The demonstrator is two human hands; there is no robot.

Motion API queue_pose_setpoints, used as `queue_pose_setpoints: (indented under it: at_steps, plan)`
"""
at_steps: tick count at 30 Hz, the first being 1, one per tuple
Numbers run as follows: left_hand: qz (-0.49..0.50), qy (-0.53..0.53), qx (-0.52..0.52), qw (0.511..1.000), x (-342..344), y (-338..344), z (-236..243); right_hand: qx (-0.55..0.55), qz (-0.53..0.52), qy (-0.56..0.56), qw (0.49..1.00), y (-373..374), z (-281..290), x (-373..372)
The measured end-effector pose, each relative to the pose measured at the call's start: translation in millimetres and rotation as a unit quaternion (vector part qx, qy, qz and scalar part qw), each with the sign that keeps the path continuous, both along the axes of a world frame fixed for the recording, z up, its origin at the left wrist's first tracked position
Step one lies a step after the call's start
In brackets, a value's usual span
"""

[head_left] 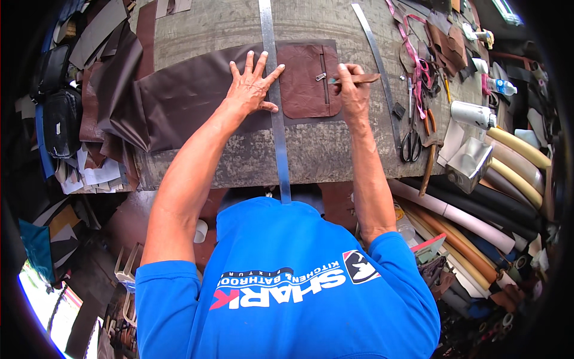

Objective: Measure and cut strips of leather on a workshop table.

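Note:
My left hand [254, 84] lies flat with fingers spread, pressing a long steel ruler [278, 137] onto a dark brown leather sheet [185, 99] on the worn workbench [335, 152]. The ruler runs away from me across the sheet. Just right of it lies a reddish-brown leather pocket piece [302, 87] with a zip down its right side. My right hand [354, 93] grips a brown-handled cutting tool [359, 78], held level with its tip at the zip edge of the pocket piece.
A second steel ruler [375, 63] lies slanted to the right, with scissors [411, 143], pliers and a white bottle [472, 113] beyond. Rolls of leather [478, 224] are stacked at the right. Black bags [57, 102] and leather offcuts [110, 60] pile up at the left.

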State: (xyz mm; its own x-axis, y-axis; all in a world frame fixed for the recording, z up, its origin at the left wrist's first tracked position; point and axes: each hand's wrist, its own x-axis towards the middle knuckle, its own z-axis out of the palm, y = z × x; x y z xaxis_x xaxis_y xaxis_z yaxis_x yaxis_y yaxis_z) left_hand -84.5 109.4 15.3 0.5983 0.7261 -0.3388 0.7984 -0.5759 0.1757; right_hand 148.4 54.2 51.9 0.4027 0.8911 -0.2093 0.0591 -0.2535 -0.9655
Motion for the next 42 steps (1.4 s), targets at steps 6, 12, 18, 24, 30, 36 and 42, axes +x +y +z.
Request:
queue_pose_setpoints:
  at_steps: [6,12,18,24,30,36,42]
  plan:
    - [0.008,0.014,0.0,1.0,-0.3,0.4,-0.9,0.065,0.067,-0.496,0.863,-4.5,-11.4,-28.9]
    - [0.01,-0.021,0.033,0.999,-17.1,-3.7,-21.0,0.021,0.254,-0.462,0.85,-63.6,-20.1,-74.4]
    - [0.021,-0.071,0.006,0.997,-19.5,-3.7,-21.7,-0.008,0.279,-0.435,0.856,-119.7,-42.8,-97.4]
    - [0.023,-0.08,0.012,0.996,-21.8,-5.7,-27.2,0.074,0.202,-0.379,0.9,-94.6,-36.8,-87.1]
    - [0.026,-0.075,0.008,0.997,-18.0,-4.4,-25.8,0.038,0.041,-0.155,0.986,28.5,10.7,-60.5]
    - [0.025,-0.086,-0.004,0.996,-17.6,-4.9,-18.5,0.038,0.03,0.117,0.992,77.5,-36.1,-75.6]
    - [0.021,-0.083,-0.002,0.996,-19.5,-4.4,-18.1,0.072,0.059,-0.096,0.991,85.5,-66.7,-74.4]
